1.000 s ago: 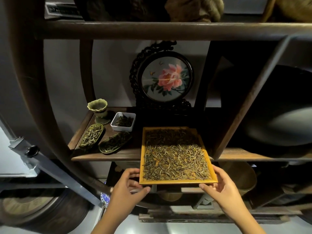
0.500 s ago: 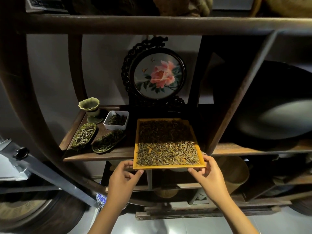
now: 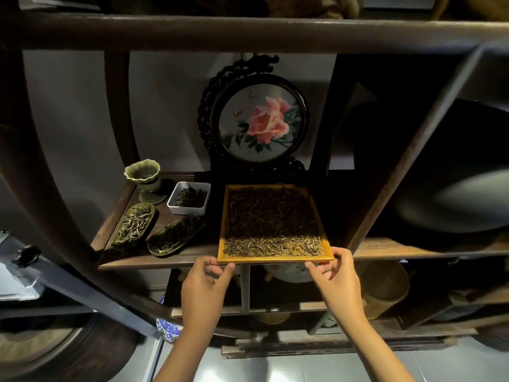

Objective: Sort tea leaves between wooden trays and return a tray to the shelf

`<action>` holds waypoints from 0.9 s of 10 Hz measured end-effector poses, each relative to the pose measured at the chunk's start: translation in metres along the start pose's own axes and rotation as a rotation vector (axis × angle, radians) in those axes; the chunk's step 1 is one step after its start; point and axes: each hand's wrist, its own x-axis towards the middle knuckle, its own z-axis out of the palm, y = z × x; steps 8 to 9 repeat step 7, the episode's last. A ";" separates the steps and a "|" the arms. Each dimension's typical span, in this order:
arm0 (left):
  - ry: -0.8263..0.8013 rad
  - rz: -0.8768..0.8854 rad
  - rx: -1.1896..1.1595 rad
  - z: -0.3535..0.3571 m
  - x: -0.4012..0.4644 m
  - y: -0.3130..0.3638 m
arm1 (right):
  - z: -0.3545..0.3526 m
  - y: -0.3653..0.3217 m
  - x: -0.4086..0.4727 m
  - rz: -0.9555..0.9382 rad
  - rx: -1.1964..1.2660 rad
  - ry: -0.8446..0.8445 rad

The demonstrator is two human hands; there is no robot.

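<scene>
A yellow-rimmed wooden tray [image 3: 223, 216] full of dry tea leaves [image 3: 271, 216] lies almost wholly on the dark wooden shelf [image 3: 154, 259], its near edge slightly over the shelf's front. My left hand [image 3: 205, 285] touches the tray's near left corner with thumb and fingertips. My right hand [image 3: 337, 274] pinches the near right corner. The far half of the tray lies in shadow.
Left of the tray stand a white dish of leaves [image 3: 189, 198], two leaf-shaped scoops of tea [image 3: 135, 226] [image 3: 176, 235] and a green cup [image 3: 143, 175]. A round framed peony picture [image 3: 261, 122] stands right behind the tray. A slanted wooden post [image 3: 399, 166] rises at the right.
Both hands have pushed the tray away from me, from hanging in front of the shelf to resting deep on it. My grip has loosened to the fingertips.
</scene>
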 end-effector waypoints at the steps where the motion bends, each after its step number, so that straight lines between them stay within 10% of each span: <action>1: 0.005 -0.006 0.010 0.000 -0.001 0.000 | 0.000 0.001 -0.001 0.002 -0.019 -0.003; 9: -0.140 0.084 0.068 -0.009 -0.031 -0.030 | -0.006 0.008 -0.048 0.070 -0.144 0.035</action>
